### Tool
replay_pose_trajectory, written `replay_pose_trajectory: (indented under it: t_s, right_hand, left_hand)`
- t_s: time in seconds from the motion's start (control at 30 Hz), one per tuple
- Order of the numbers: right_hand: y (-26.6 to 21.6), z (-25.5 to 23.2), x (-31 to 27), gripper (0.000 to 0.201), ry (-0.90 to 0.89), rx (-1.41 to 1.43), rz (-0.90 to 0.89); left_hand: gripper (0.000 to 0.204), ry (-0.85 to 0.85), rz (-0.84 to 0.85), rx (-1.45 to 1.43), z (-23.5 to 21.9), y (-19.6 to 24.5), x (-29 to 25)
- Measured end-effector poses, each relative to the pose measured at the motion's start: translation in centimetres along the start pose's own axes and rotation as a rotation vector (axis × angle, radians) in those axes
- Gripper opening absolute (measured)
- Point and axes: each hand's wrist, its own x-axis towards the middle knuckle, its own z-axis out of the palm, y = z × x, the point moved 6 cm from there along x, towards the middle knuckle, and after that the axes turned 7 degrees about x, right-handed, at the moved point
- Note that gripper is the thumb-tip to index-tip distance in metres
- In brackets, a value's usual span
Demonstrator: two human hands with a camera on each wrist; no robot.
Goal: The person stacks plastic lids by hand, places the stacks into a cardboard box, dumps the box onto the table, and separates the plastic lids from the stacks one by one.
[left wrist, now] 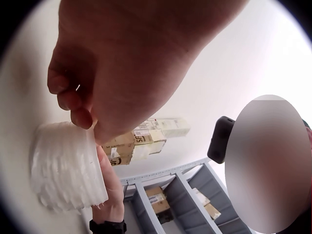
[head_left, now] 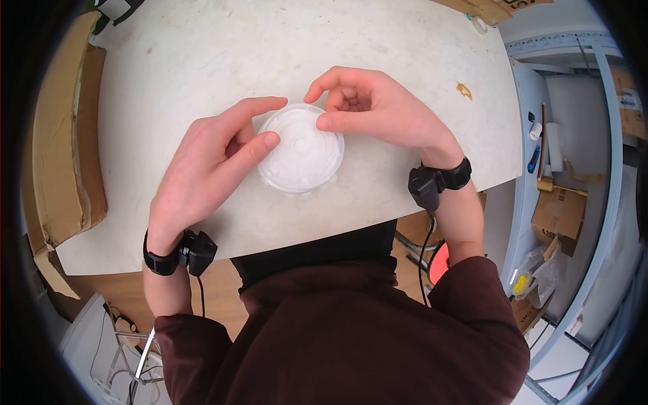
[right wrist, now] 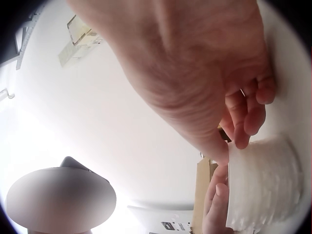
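A round stack of translucent white plastic pieces stands on the table, its ribbed side showing in the left wrist view and right wrist view. My left hand is at its upper left, the thumb tip over the top face and the index finger stretched toward the far rim. At the upper right, my right hand has its thumb over the rim and its index finger bent beyond it. Both hands' fingers are relaxed, with thumb and index apart. Whether the other fingertips touch the stack's side is unclear.
Cardboard stands along the table's left edge. More cardboard and a tape roll lie at the far right corner. A grey shelf unit with boxes is to the right. The table's near edge runs before the body.
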Motion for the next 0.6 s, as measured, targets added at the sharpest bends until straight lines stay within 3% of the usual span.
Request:
replay_pose_trajectory:
  t_s: [0.6]
  right_hand:
    - [-0.07, 0.52, 0.08, 0.025, 0.052, -0.049, -0.008]
  left_hand:
    - [0.054, -0.076, -0.08, -0.07, -0.32, 0.43, -0.26]
